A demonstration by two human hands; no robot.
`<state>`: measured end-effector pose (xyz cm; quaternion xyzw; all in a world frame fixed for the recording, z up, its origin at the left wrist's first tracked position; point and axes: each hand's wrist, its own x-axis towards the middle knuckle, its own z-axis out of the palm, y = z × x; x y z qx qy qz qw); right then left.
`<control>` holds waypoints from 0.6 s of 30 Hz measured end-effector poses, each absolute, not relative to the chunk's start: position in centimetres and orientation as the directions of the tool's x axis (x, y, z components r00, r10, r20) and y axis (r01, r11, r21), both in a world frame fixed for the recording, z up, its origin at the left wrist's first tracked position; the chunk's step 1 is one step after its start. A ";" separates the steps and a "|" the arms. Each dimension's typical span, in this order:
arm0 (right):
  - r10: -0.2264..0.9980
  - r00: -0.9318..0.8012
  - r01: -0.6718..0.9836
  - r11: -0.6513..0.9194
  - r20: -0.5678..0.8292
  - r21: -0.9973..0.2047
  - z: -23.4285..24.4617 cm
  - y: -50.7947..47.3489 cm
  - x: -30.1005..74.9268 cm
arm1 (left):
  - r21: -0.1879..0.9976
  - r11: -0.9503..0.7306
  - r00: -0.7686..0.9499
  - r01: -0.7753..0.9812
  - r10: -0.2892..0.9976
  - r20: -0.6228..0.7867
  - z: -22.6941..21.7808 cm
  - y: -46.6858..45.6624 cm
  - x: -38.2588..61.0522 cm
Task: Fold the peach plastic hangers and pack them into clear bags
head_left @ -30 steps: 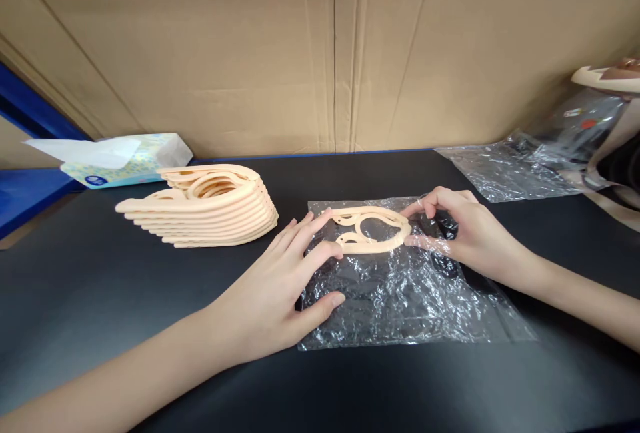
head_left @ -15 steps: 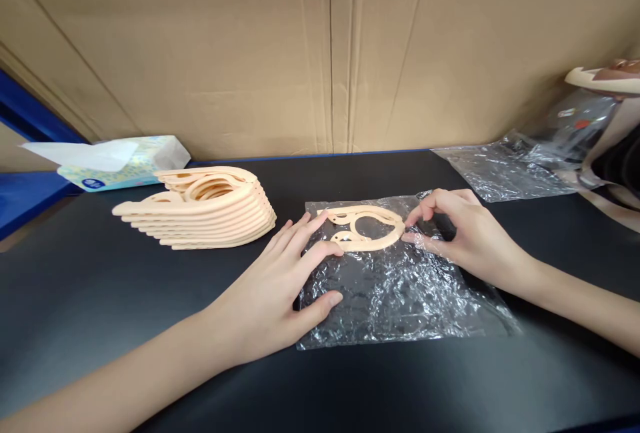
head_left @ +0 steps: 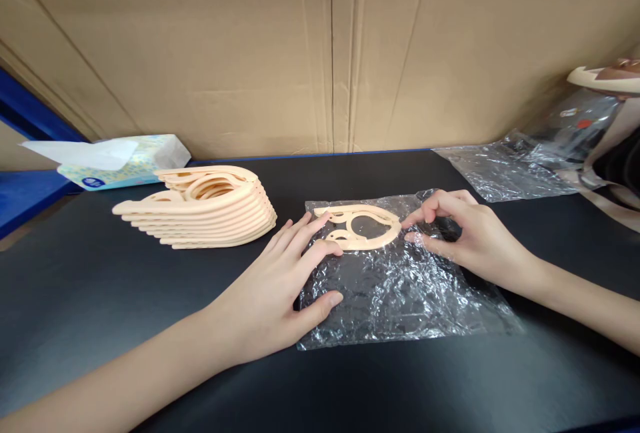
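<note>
Your left hand (head_left: 280, 283) is spread wide on the clear plastic bag (head_left: 380, 306), fingertips at the near-left end of the peach frame (head_left: 373, 244). Your right hand (head_left: 477, 239) has thumb and index slightly parted by its rounded end, tbh can't tell if they're pinching plastic.

Pale peach noted against black and tan.
Pale peach is shared by the hanger (head_left: 373, 244) and the stack of hangers (head_left: 227, 225); the plastic bag (head_left: 380, 306) is seen clear, flecked with white glints. The tabletop (head_left: 125, 306) is coloured plain black, the cardboard (head_left: 250, 53) tan. The tissue pack (head_left: 145, 163) is mottled yellow and pale blue, marked by a dark blue emblem (head_left: 93, 183); its tissue (head_left: 90, 153) is recorded white. Strong blue is carried by the frame (head_left: 30, 186).
</note>
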<state>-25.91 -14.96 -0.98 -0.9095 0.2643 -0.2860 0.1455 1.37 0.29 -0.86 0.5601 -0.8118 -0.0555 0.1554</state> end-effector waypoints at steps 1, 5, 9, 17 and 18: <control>-0.565 0.697 -0.396 -0.817 0.442 -0.420 -1.0 -15.0 -25.9 | 0.263 0.368 -0.327 -0.892 -0.926 0.188 -0.8 0.3 1.4; -0.565 0.703 -0.382 -0.812 0.432 -0.441 -1.0 -15.0 -25.8 | 0.263 0.373 -0.336 -0.890 -0.926 0.174 -0.7 0.1 1.3; -0.556 0.719 -0.365 -0.812 0.417 -0.456 -0.9 -14.9 -25.9 | 0.262 0.377 -0.339 -0.888 -0.923 0.181 -0.7 0.0 1.3; -0.548 0.731 -0.359 -0.815 0.406 -0.455 -1.0 -14.9 -26.0 | 0.265 0.379 -0.339 -0.887 -0.922 0.185 -0.8 0.1 1.4; -0.547 0.731 -0.359 -0.816 0.407 -0.452 -1.0 -14.9 -25.9 | 0.263 0.381 -0.340 -0.886 -0.922 0.188 -0.8 0.1 1.4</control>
